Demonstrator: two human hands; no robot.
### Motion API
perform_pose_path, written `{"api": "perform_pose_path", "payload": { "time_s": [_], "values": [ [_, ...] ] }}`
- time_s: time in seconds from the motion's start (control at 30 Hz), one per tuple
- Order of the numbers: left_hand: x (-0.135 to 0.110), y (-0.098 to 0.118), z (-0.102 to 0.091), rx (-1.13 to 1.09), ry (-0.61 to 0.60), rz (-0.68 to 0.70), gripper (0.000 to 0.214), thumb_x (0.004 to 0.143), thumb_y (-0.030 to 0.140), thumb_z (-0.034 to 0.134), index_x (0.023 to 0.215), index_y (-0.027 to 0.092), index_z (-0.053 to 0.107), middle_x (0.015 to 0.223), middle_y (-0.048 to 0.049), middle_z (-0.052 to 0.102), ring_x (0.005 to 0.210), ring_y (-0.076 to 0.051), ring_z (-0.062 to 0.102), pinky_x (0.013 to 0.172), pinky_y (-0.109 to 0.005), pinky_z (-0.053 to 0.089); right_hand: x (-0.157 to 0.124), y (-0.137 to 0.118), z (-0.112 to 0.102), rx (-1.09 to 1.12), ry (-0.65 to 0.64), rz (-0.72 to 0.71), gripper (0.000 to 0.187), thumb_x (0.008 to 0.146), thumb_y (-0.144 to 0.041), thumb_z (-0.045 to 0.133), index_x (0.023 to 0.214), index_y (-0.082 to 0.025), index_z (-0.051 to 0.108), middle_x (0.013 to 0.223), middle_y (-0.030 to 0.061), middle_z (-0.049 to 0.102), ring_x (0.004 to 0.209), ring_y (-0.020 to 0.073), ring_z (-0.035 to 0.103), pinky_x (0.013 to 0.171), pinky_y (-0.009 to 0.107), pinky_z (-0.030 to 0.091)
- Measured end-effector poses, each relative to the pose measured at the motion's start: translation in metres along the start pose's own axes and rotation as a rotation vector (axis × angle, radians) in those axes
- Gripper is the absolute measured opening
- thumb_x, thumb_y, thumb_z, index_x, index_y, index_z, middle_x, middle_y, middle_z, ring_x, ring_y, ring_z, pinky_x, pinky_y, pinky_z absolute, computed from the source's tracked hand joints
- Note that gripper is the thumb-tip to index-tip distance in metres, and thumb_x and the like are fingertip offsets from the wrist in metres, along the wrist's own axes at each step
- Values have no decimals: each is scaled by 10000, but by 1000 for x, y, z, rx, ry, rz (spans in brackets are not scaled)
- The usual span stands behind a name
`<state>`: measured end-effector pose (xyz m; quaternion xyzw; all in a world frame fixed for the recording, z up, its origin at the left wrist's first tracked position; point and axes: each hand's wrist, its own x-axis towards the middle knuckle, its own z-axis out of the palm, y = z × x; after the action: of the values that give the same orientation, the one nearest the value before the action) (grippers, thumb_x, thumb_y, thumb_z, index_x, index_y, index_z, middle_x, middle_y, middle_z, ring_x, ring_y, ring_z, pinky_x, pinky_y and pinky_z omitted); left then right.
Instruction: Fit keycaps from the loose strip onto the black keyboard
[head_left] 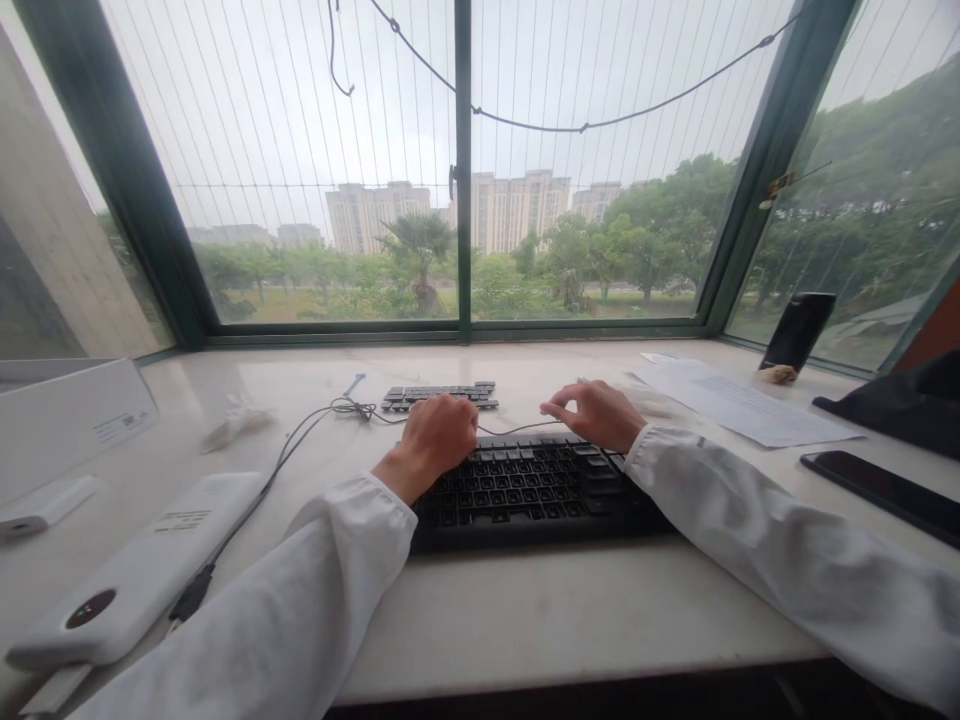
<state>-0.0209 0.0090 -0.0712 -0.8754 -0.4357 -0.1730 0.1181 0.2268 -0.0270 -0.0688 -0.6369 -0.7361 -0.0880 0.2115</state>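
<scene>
A black keyboard [525, 490] lies on the white stone sill in front of me. My left hand [435, 437] rests at its far left edge, fingers curled into a loose fist; what they hold, if anything, is hidden. My right hand [596, 412] hovers over the keyboard's far right edge, thumb and forefinger pinched on something too small to make out. Just beyond the hands lies a group of loose dark keycaps [441, 397] set out in rows. Both arms wear white sleeves.
A white power bank [142, 575] with a cable [300, 430] lies at left, a white box [67, 420] behind it. Papers [739, 400], a dark cup-like object [799, 330] and a black phone [885, 490] sit at right. Windows close the far side.
</scene>
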Motion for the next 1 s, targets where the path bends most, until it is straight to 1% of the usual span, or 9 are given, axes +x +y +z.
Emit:
{"api": "perform_pose_path", "payload": {
  "time_s": [0.1, 0.23, 0.3, 0.4, 0.53, 0.63, 0.77, 1.0],
  "values": [
    [1, -5, 4, 42, -19, -42, 282, 734, 151, 446, 763, 140, 726, 676, -114, 676, 657, -201, 646, 607, -297, 482, 17, 0, -2, -42, -32, -27, 345, 847, -510, 491, 824, -277, 744, 908, 17, 736, 813, 204, 634, 698, 312, 428],
    [3, -11, 4, 73, -56, -127, 282, 735, 134, 464, 851, 133, 721, 746, -129, 693, 731, -226, 669, 641, -310, 506, 59, 1, 3, -104, -111, -40, 358, 847, -515, 485, 853, -273, 749, 903, 29, 734, 780, 193, 629, 657, 297, 428],
    [3, -12, 2, 76, -74, -159, 283, 752, 135, 467, 882, 132, 719, 775, -136, 696, 772, -229, 672, 674, -314, 512, 83, 0, 11, -139, -169, -60, 335, 843, -490, 504, 869, -265, 752, 908, 32, 732, 786, 181, 629, 654, 282, 428],
    [3, -11, -1, 66, -104, -203, 274, 791, 167, 483, 940, 128, 710, 819, -143, 695, 841, -221, 666, 742, -310, 510, 116, -4, 29, -184, -242, -87, 282, 814, -457, 561, 904, -268, 750, 919, 26, 727, 801, 168, 628, 654, 261, 423],
    [3, -9, -3, 52, -112, -206, 256, 820, 190, 496, 959, 129, 702, 862, -150, 690, 881, -231, 659, 768, -322, 510, 146, -14, 55, -203, -289, -127, 240, 801, -418, 588, 929, -288, 743, 945, 12, 721, 814, 158, 625, 659, 253, 417],
    [3, -9, -2, 31, -119, -198, 256, 832, 195, 501, 980, 126, 697, 897, -158, 685, 909, -241, 651, 785, -336, 506, 161, -19, 69, -217, -296, -173, 240, 792, -413, 605, 956, -298, 738, 968, 10, 719, 829, 158, 624, 652, 249, 415],
    [3, -10, 0, 5, -116, -177, 265, 841, 189, 492, 997, 128, 697, 917, -156, 683, 909, -241, 648, 799, -353, 500, 174, -19, 80, -251, -307, -183, 262, 776, -430, 628, 975, -299, 738, 1000, 23, 716, 847, 173, 626, 649, 253, 419],
    [3, -9, 1, 9, -99, -155, 272, 827, 164, 485, 989, 128, 701, 882, -145, 689, 882, -227, 653, 776, -334, 508, 178, -17, 89, -280, -329, -193, 227, 771, -397, 635, 953, -313, 742, 992, 14, 717, 863, 182, 627, 648, 257, 415]
  ]
}}
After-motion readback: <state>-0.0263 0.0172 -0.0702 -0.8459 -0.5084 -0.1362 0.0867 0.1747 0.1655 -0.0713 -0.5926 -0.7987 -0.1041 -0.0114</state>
